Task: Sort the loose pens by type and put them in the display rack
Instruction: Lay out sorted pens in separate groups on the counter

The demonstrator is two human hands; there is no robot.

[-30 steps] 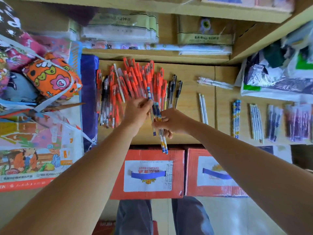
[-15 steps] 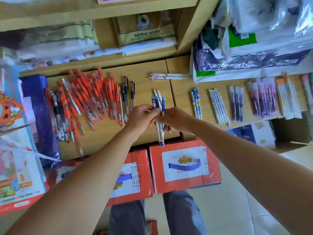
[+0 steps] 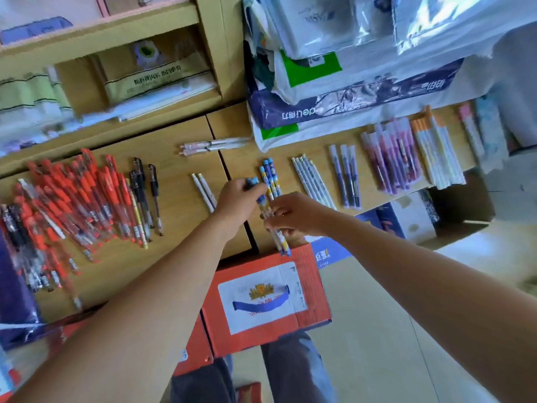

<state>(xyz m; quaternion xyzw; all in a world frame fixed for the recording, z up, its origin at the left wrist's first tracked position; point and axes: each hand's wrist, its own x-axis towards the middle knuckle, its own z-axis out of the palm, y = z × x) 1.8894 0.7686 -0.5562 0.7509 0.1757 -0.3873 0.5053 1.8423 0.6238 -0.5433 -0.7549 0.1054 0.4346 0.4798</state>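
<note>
**Head view: both hands grip one bundle of blue-capped pens**

Head view shows your left hand (image 3: 236, 199) curled round the cap end of a small bundle of blue-capped pens with patterned white barrels (image 3: 282, 242). Your right hand (image 3: 293, 213) pinches the same bundle further down the barrels, so neither hand is released. Blur keeps you from counting the pens in it.

The bundle slants from far left to near right over the near edge of the pale wooden shelf board (image 3: 180, 228). Its lower tips hang past that edge, above the red cardboard box with a white label (image 3: 261, 330) standing below.

Just right of the bundle's caps, a few matching blue-capped patterned pens (image 3: 271, 178) lie side by side on the board. Further right come:

- a row of slim white pens (image 3: 312, 181)
- three purple-capped pens (image 3: 347, 175)
- a heap of purple and pink wrapped pens (image 3: 389, 158)
- white pens with orange caps (image 3: 436, 152)

Just left of your left hand lie two plain white pens (image 3: 203, 191), touching each other. Further left are a few black-gripped clear pens (image 3: 145, 187), then a big loose pile of red-capped clear pens (image 3: 81, 196). On the far side, pale pink clear pens (image 3: 212, 145) lie crosswise beside a blue and white plastic bag (image 3: 348, 103).
</note>
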